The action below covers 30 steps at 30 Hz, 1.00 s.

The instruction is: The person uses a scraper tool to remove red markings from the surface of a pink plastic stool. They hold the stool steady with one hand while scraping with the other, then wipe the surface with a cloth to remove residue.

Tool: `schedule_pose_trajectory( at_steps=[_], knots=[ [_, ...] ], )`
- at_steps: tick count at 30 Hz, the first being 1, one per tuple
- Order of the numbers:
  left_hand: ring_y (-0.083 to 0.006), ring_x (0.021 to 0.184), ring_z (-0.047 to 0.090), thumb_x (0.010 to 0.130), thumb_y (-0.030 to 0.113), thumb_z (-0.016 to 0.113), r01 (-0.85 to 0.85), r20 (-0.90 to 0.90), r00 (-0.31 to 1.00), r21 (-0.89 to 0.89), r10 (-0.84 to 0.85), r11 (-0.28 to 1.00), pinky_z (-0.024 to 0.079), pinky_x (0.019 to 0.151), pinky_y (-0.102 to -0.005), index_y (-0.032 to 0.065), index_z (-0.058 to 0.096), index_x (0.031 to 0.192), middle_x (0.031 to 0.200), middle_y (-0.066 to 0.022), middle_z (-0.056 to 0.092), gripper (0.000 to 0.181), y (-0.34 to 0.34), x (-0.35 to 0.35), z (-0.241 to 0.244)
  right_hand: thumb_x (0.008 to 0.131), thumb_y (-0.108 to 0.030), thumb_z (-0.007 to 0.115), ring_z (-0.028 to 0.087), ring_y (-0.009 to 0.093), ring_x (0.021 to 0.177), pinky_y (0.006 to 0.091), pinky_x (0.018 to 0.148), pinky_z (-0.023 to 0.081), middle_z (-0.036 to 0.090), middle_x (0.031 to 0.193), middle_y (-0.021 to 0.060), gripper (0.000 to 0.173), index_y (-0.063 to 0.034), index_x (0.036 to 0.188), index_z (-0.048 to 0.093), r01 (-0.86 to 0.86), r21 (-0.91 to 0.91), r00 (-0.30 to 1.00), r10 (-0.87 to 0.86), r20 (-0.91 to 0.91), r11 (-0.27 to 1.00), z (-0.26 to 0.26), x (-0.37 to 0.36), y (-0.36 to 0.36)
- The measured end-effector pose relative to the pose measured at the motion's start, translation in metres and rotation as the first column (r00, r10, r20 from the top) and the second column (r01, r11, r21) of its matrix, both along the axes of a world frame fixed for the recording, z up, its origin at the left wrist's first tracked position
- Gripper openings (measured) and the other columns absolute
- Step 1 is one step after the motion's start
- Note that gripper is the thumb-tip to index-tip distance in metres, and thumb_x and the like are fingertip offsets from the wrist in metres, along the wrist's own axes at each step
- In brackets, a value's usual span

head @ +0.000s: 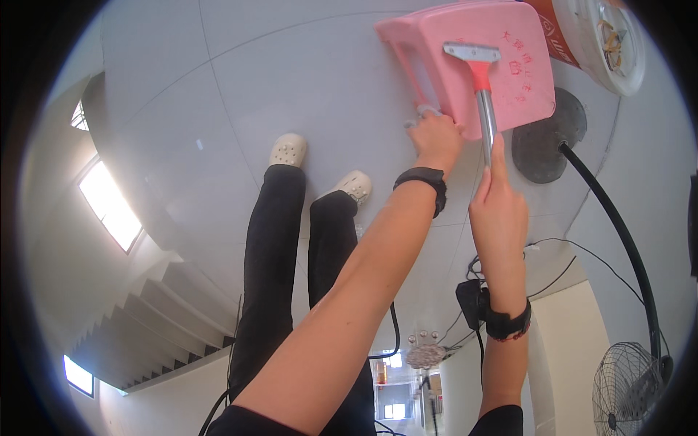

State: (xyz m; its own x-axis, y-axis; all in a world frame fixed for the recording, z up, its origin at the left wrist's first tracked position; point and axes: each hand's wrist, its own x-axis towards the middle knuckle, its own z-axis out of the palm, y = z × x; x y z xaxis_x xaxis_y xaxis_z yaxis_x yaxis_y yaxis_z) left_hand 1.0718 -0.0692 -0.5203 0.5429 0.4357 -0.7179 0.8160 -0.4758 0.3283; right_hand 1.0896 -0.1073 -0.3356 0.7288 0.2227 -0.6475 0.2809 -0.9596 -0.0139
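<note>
A pink plastic stool (469, 76) with red writing on its seat stands at the upper right. At its near left side my left hand (439, 136) grips the stool's edge; the fingertips have a greyish covering and are partly hidden. My right hand (496, 201) holds a long-handled scraper (484, 103) by its metal handle, with the index finger stretched along it. The scraper has a red neck, and its wide metal head lies over the stool seat; whether it touches the seat cannot be told.
A white bucket (627, 82) with small items inside lies beyond the stool. Right of the stool is the dark round base (545, 158) of a standing fan (627, 392). Black cables (605, 261) run over the grey tiled floor (305, 71). My feet in cream clogs (289, 150) are left of the stool.
</note>
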Motion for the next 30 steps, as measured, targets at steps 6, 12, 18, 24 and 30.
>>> schedule_pose_trajectory(
  at_steps=[6, 12, 18, 24, 30],
  knots=[
    [-0.0327, 0.094, 0.063, 0.088, 0.042, 0.054, 0.042, 0.003, 0.999, -0.022, -0.042, 0.999, 0.049, 0.077, -0.0462, 0.0137, 0.072, 0.094, 0.108, -0.0131, 0.058, 0.034, -0.002, 0.000, -0.005, 0.094, -0.014, 0.044, 0.055, 0.040, 0.053, 0.0468, 0.048, 0.038, 0.055, 0.061, 0.0236, 0.049, -0.0148, 0.143, 0.037, -0.056, 0.131, 0.983, 0.031, 0.183, 0.990, -0.020, 0.015, 0.007],
    [-0.0314, 0.095, 0.063, 0.088, 0.042, 0.053, 0.026, 0.004, 1.000, -0.032, -0.026, 0.999, 0.049, 0.078, -0.0446, 0.0147, 0.072, 0.095, 0.108, -0.0132, 0.060, 0.034, 0.005, -0.001, 0.005, 0.092, -0.017, 0.049, 0.060, 0.042, 0.056, 0.0490, 0.050, 0.045, 0.058, 0.059, 0.0224, 0.051, -0.0115, 0.142, 0.035, 0.075, 0.089, 0.997, -0.074, -0.013, 0.993, -0.005, -0.010, -0.002],
    [-0.0299, 0.097, 0.063, 0.090, 0.044, 0.052, 0.072, -0.082, 0.993, -0.099, -0.080, 0.993, 0.049, 0.079, -0.0443, 0.0159, 0.070, 0.099, 0.109, -0.0116, 0.060, 0.035, 0.006, 0.005, 0.002, 0.094, -0.016, 0.045, 0.057, 0.041, 0.056, 0.0490, 0.051, 0.041, 0.055, 0.062, 0.0231, 0.052, -0.0144, 0.144, 0.034, -0.056, 0.157, 0.986, 0.030, 0.165, 0.986, -0.021, 0.027, 0.011],
    [-0.0304, 0.096, 0.063, 0.091, 0.044, 0.051, 0.055, -0.027, 0.998, -0.087, -0.058, 0.995, 0.049, 0.078, -0.0451, 0.0155, 0.070, 0.101, 0.108, -0.0112, 0.060, 0.035, 0.007, -0.001, 0.003, 0.094, -0.016, 0.046, 0.059, 0.042, 0.059, 0.0524, 0.054, 0.041, 0.057, 0.065, 0.0248, 0.049, -0.0121, 0.141, 0.038, 0.037, 0.082, 0.999, -0.038, 0.011, 0.996, -0.004, 0.004, -0.007],
    [-0.0327, 0.097, 0.062, 0.090, 0.043, 0.051, 0.055, -0.013, 0.998, -0.126, -0.057, 0.991, 0.049, 0.079, -0.0451, 0.0150, 0.071, 0.099, 0.109, -0.0128, 0.059, 0.035, 0.008, -0.001, 0.007, 0.093, -0.013, 0.046, 0.056, 0.042, 0.055, 0.0487, 0.052, 0.041, 0.055, 0.061, 0.0229, 0.048, -0.0109, 0.141, 0.039, -0.020, 0.175, 0.995, 0.003, 0.096, 0.984, -0.011, 0.003, -0.002]
  ],
)
